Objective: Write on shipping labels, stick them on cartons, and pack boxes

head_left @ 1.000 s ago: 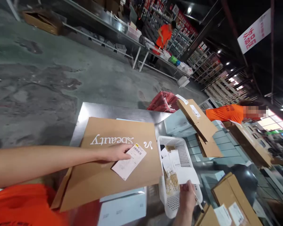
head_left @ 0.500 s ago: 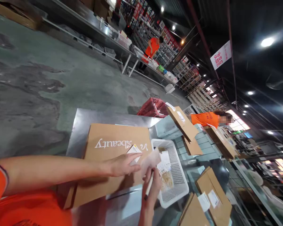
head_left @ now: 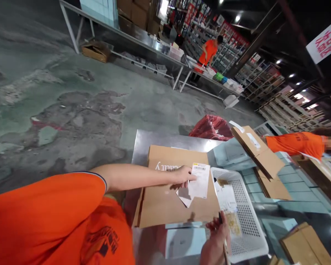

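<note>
Steel table point(head_left: 143, 141) fills lower centre of frame; its far edge and left corner show bare, with open concrete floor point(head_left: 71, 106) beyond, upper left.

Flat cardboard mailer point(head_left: 165, 206) lies on the table, near edge overhanging pale sheets below. On it: two paper slips. Top slip, the barcoded label point(head_left: 200, 180), is pinched at its left edge by the left hand point(head_left: 183, 176), fingers closed on it. Second slip point(head_left: 184, 197) sits beneath, corner showing.

Right hand point(head_left: 216, 239), bottom centre, is curled around a pen point(head_left: 225, 250) and touches a third paper at the basket's rim.

White perforated basket point(head_left: 253, 239), just right of the mailer: holds paper slips point(head_left: 227, 197) and a packet of small golden items point(head_left: 234, 222).

Right of frame: a leaning stack of cardboard mailers point(head_left: 260, 158), a red bag point(head_left: 211, 127) behind. Two other people in orange, one mid-right, one far upper centre.
</note>
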`<control>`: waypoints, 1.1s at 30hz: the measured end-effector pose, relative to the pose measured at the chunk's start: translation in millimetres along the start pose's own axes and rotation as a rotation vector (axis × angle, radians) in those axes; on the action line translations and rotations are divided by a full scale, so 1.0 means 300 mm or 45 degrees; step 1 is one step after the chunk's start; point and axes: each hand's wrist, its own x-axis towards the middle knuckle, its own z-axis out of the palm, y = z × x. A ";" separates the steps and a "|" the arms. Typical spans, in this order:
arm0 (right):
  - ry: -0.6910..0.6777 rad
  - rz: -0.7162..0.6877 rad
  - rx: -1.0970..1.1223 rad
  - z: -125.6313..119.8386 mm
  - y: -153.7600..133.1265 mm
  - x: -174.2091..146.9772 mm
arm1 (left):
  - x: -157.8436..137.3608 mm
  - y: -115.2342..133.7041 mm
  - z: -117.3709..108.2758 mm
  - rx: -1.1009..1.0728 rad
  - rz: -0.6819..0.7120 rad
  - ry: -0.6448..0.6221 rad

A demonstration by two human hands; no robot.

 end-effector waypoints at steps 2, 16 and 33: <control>0.083 0.012 0.037 -0.007 0.016 0.007 | 0.030 0.020 0.030 0.097 0.028 -0.051; -0.065 -0.299 -0.580 0.066 0.081 0.102 | 0.196 0.109 0.172 0.726 0.008 -0.237; -0.213 -0.398 -0.888 0.119 0.096 0.135 | 0.224 0.066 0.176 0.673 -0.042 -0.254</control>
